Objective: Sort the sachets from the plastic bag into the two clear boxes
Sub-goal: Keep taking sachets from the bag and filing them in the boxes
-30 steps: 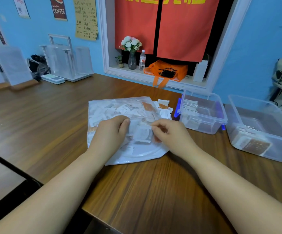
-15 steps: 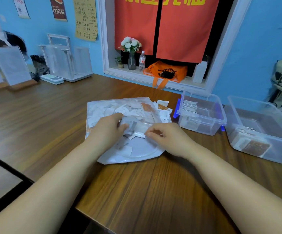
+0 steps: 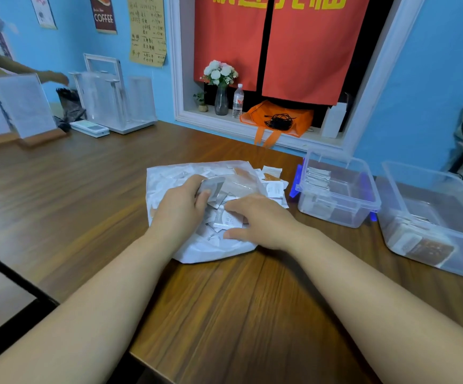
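Observation:
A clear plastic bag full of white and orange sachets lies flat on the wooden table. My left hand rests on the bag and grips a small stack of white sachets. Just right of it, my right hand lies on the heap with thumb and fingers round a white sachet. Loose sachets spill from the bag's far right corner. The nearer clear box holds a row of white sachets. A second clear box further right holds brown and white sachets.
A window sill behind the table carries a flower vase, a water bottle and an orange bag. At the far left stand a clear rack and a menu stand. Another person's arm reaches in there.
My left hand has gathered sachets into a small stack and lifted them slightly. My right hand has shifted left onto another sachet. Another person's arm has come into view at the far left.

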The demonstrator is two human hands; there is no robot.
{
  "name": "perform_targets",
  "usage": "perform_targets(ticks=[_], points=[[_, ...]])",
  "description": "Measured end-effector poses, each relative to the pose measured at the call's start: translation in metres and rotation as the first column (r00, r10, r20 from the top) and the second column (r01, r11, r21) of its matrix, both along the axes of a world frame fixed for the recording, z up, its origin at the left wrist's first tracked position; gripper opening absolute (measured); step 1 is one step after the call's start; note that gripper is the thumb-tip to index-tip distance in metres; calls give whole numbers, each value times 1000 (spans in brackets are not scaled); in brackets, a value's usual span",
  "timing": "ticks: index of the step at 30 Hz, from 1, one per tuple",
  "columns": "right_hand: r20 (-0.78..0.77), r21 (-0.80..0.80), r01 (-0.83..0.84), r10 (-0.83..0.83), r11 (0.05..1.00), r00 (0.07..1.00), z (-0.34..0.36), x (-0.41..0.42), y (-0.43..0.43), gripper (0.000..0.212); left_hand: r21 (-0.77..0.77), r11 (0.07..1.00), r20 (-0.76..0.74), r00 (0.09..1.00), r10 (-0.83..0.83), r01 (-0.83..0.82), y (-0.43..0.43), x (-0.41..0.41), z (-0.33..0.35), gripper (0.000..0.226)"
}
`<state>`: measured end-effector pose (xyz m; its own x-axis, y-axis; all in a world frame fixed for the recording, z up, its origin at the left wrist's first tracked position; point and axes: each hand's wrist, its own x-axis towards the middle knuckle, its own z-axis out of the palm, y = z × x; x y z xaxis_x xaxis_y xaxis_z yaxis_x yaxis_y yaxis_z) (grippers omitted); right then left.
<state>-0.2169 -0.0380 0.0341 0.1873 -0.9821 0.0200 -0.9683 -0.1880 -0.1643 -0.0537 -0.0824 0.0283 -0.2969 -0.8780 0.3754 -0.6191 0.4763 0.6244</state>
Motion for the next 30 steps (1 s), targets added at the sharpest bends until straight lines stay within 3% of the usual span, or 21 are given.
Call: perform_targets(ticks=[4,8,12,17,21,25,30], points=[[-18,30,-75,75,997,997,0,-2,7,51,28,999,-57,998,-28,30,3,6,0,16],[73,116,-90,82,989,994,0,-13,25,43,79,995,-115,992,-51,61,5,10,1,12],[181,29,-73,67,997,981,-4,-19,26,43,83,993,-86,993,-75,82,7,10,2,12],[21,73,-109,108,991,994,-3,-5,14,61,94,994,-68,996,-56,63,5,9,3,11],[-33,98,-117,120,988,992,-9,-4,12,61,100,993,-72,996,-60,67,6,10,3,15],[98,88,-158,150,983,984,-5,-18,25,46,105,989,-74,993,-93,100,8,10,3,13],[306,32,-23,12,999,952,-3,-27,34,39,102,982,2,987,-160,159,11,10,2,21]])
